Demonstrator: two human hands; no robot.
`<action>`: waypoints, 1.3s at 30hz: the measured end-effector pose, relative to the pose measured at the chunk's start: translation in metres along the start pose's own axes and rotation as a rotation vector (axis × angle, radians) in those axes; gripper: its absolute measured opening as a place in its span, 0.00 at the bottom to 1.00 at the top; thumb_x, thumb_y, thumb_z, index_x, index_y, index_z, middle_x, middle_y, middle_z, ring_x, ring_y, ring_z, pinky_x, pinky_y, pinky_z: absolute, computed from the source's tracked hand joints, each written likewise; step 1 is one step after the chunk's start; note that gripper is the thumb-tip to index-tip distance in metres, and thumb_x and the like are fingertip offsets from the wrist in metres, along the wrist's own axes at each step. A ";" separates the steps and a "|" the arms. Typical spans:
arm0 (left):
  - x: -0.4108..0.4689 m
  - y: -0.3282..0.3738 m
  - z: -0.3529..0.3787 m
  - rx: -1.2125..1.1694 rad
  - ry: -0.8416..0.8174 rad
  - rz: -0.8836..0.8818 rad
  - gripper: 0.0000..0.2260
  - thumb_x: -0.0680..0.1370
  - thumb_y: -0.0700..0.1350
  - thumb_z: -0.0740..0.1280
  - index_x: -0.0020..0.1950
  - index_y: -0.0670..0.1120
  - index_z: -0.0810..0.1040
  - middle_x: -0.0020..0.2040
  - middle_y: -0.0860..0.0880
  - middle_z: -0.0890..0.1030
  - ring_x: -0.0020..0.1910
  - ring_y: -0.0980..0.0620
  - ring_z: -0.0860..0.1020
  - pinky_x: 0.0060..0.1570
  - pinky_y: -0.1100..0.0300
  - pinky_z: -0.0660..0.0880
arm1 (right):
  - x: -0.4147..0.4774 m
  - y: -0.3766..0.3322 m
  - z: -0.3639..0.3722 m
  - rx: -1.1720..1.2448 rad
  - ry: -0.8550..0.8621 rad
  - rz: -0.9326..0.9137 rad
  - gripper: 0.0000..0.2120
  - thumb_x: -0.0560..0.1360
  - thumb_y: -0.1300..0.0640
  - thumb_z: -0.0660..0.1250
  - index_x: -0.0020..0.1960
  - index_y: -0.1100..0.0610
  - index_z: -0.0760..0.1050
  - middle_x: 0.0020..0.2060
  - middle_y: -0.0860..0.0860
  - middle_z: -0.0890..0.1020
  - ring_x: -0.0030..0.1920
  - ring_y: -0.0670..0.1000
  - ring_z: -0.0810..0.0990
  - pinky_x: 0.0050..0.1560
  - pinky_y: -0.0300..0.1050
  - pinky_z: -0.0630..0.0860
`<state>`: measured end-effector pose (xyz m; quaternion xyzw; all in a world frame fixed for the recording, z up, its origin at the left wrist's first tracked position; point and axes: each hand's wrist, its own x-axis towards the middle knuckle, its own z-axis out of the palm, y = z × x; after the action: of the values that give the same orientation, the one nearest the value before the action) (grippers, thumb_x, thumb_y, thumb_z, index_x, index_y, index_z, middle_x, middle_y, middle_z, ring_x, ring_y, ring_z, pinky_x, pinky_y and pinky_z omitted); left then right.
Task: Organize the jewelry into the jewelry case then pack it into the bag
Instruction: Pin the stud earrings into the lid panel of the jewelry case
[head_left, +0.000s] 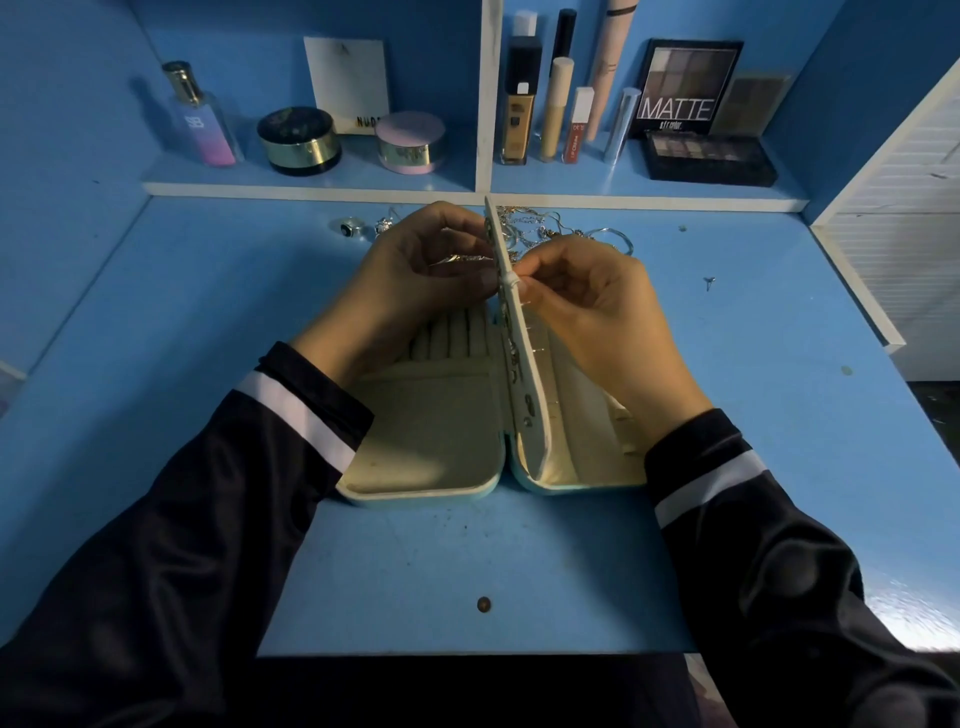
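Head view: earring in left hand grip, against case flap in right hand grip.

Shelf cosmetics: perfume bottle, MATTE palette

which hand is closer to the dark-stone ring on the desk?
Left. The left hand, pinching a silver piece, is just right of the ring; the right hand is beyond the upright divider, farther off.

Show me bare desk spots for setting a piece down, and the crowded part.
Bare: desk left of the jewelry case; right of it toward the white panel; the near strip between the sleeves. Crowded: behind the case, with the jewelry pile and ring.
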<state>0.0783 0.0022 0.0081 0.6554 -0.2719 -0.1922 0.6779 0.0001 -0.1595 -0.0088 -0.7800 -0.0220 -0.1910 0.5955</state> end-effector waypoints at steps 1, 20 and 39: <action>0.000 0.000 0.000 0.000 -0.001 0.001 0.16 0.65 0.41 0.70 0.52 0.46 0.74 0.50 0.48 0.81 0.48 0.59 0.83 0.48 0.64 0.79 | 0.000 0.000 0.000 -0.013 0.002 -0.005 0.02 0.75 0.67 0.69 0.48 0.63 0.79 0.41 0.51 0.82 0.42 0.45 0.80 0.47 0.37 0.75; -0.001 0.001 -0.001 0.025 -0.007 -0.004 0.15 0.67 0.41 0.70 0.52 0.48 0.74 0.50 0.48 0.81 0.50 0.57 0.83 0.49 0.61 0.80 | -0.003 -0.004 0.002 -0.218 0.056 -0.171 0.05 0.75 0.65 0.69 0.49 0.58 0.81 0.41 0.42 0.80 0.43 0.42 0.80 0.51 0.34 0.76; 0.001 0.002 0.005 0.204 -0.012 0.074 0.12 0.77 0.33 0.69 0.59 0.41 0.75 0.53 0.50 0.81 0.52 0.60 0.81 0.52 0.66 0.76 | -0.017 -0.027 -0.019 -0.127 0.093 -0.176 0.14 0.80 0.56 0.65 0.62 0.61 0.78 0.57 0.53 0.82 0.58 0.51 0.80 0.61 0.54 0.76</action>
<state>0.0762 -0.0022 0.0105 0.7095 -0.3183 -0.1424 0.6125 -0.0277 -0.1660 0.0152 -0.8016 -0.0505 -0.2797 0.5260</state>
